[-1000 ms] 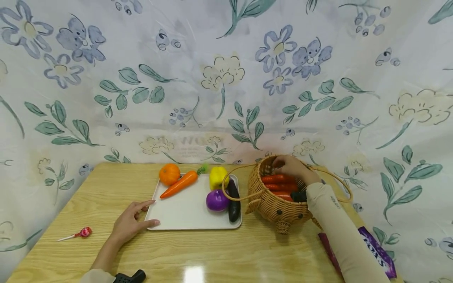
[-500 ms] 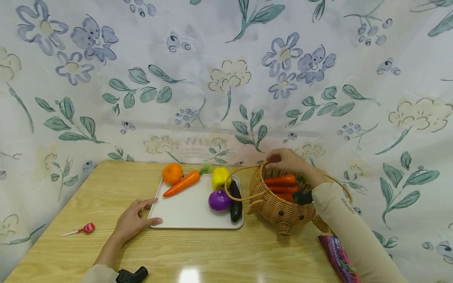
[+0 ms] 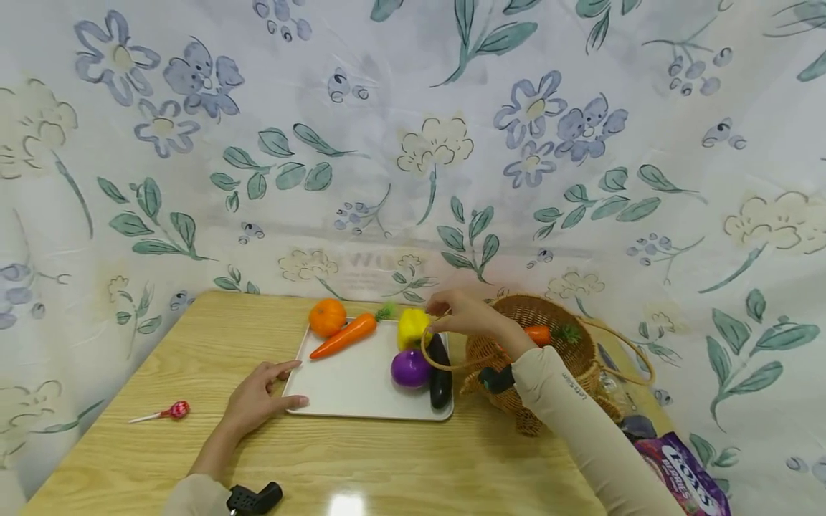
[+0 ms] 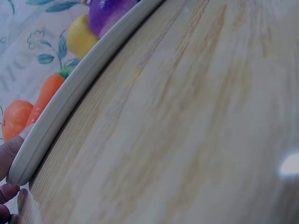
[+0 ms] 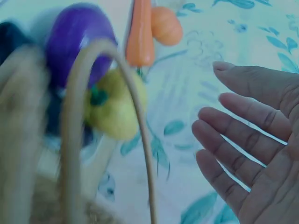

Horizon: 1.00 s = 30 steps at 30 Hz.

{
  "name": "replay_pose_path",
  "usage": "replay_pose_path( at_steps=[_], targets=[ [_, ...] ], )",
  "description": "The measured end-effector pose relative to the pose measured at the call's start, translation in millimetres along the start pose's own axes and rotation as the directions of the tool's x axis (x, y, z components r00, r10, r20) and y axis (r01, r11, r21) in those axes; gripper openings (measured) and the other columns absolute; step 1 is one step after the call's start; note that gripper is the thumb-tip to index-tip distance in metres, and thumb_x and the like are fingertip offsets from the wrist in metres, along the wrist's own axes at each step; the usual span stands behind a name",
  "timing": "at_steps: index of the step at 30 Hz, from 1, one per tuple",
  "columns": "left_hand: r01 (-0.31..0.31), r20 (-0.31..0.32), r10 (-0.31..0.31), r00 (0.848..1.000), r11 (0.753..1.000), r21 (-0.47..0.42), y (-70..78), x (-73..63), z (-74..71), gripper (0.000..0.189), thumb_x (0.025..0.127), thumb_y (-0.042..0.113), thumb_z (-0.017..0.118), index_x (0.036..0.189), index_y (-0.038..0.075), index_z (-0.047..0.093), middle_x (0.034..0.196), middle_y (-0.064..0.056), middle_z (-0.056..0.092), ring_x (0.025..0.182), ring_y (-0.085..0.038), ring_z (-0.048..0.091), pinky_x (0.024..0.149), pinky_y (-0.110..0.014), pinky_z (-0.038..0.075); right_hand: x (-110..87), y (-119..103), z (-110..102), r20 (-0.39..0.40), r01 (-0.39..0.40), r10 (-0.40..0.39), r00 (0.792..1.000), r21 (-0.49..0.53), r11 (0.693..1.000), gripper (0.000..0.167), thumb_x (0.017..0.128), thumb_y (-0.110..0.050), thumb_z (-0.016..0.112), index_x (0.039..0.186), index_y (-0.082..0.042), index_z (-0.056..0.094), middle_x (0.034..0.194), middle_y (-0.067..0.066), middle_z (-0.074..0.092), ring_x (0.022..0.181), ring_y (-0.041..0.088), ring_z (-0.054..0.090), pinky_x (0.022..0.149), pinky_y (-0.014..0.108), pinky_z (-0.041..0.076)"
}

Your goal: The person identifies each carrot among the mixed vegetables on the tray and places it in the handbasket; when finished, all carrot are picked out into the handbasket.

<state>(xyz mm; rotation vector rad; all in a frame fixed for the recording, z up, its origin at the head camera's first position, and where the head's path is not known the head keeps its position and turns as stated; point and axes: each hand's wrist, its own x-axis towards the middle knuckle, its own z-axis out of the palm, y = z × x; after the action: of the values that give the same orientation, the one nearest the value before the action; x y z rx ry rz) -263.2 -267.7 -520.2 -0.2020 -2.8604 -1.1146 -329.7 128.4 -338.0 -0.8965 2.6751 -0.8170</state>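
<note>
My left hand [image 3: 261, 398] grips the left edge of a white tray [image 3: 348, 390], thumb at the near corner. On the tray lie a toy carrot [image 3: 345, 335], a yellow bell pepper [image 3: 411, 327], a round purple vegetable [image 3: 411, 369] and a dark eggplant [image 3: 441, 387]. An orange pumpkin [image 3: 328, 317] sits at its back left corner. My right hand [image 5: 254, 123] has its fingers extended and holds nothing. It hovers by the looped handle [image 5: 72, 116] of a wicker basket [image 3: 584, 369]. Inside the basket another carrot [image 3: 538, 335] shows; my right arm hides part of it.
A wrapped lollipop [image 3: 177, 410] lies at the left of the wooden table [image 3: 361, 459]. Right of the basket are a clear item and a dark one [image 3: 637, 427], then a purple printed packet [image 3: 684, 469]. A floral cloth [image 3: 387, 179] hangs behind.
My right hand has moved left, from over the basket's opening to near the pepper. The basket has tilted, and fewer carrots show in it. My left hand keeps its place on the tray.
</note>
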Motion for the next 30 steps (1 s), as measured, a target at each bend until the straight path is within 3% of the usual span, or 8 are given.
replay_pose_path(
  at_steps=[6, 16, 23, 30],
  targets=[
    [0.007, -0.013, -0.007, 1.0, 1.0, 0.007, -3.3, -1.1, 0.2, 0.074, 0.075, 0.051, 0.082, 0.137, 0.017, 0.061, 0.104, -0.004, 0.055, 0.078, -0.016, 0.04, 0.064, -0.029, 0.03, 35.9, -12, 24, 0.034, 0.02, -0.018, 0.999, -0.06, 0.998, 0.036, 0.088, -0.017, 0.075, 0.119, -0.001, 0.067, 0.121, 0.014, 0.068, 0.114, 0.029, 0.063, 0.1, 0.041, 0.048],
    [0.016, -0.027, -0.017, 1.0, 1.0, -0.014, -4.2, -0.4, 3.9, 0.072, 0.072, 0.051, 0.084, 0.134, 0.02, 0.063, 0.102, -0.002, 0.055, 0.078, -0.016, 0.041, 0.065, -0.029, 0.031, 83.6, -15, 60, 0.041, -0.032, 0.032, 0.999, -0.018, 0.999, 0.04, 0.084, -0.011, 0.079, 0.12, 0.002, 0.065, 0.124, 0.017, 0.066, 0.115, 0.03, 0.061, 0.103, 0.041, 0.046],
    [0.037, -0.029, -0.037, 0.999, 0.999, -0.019, -5.4, -0.7, 7.6, 0.073, 0.071, 0.051, 0.084, 0.133, 0.021, 0.064, 0.102, -0.001, 0.055, 0.077, -0.016, 0.041, 0.064, -0.029, 0.031, 106.9, -16, 85, 0.1, -0.037, 0.051, 0.994, -0.134, 0.99, 0.043, 0.086, -0.01, 0.076, 0.126, 0.0, 0.063, 0.129, 0.014, 0.063, 0.119, 0.029, 0.057, 0.106, 0.042, 0.043],
    [0.056, -0.026, -0.056, 0.998, 0.998, -0.007, -4.4, 1.0, 3.8, 0.074, 0.071, 0.053, 0.084, 0.134, 0.022, 0.063, 0.103, 0.0, 0.054, 0.079, -0.016, 0.042, 0.066, -0.029, 0.031, 122.4, -18, 100, 0.078, -0.022, 0.039, 0.996, -0.21, 0.977, 0.045, 0.085, -0.008, 0.075, 0.128, -0.003, 0.063, 0.135, 0.01, 0.06, 0.125, 0.027, 0.054, 0.111, 0.04, 0.038]
  ],
)
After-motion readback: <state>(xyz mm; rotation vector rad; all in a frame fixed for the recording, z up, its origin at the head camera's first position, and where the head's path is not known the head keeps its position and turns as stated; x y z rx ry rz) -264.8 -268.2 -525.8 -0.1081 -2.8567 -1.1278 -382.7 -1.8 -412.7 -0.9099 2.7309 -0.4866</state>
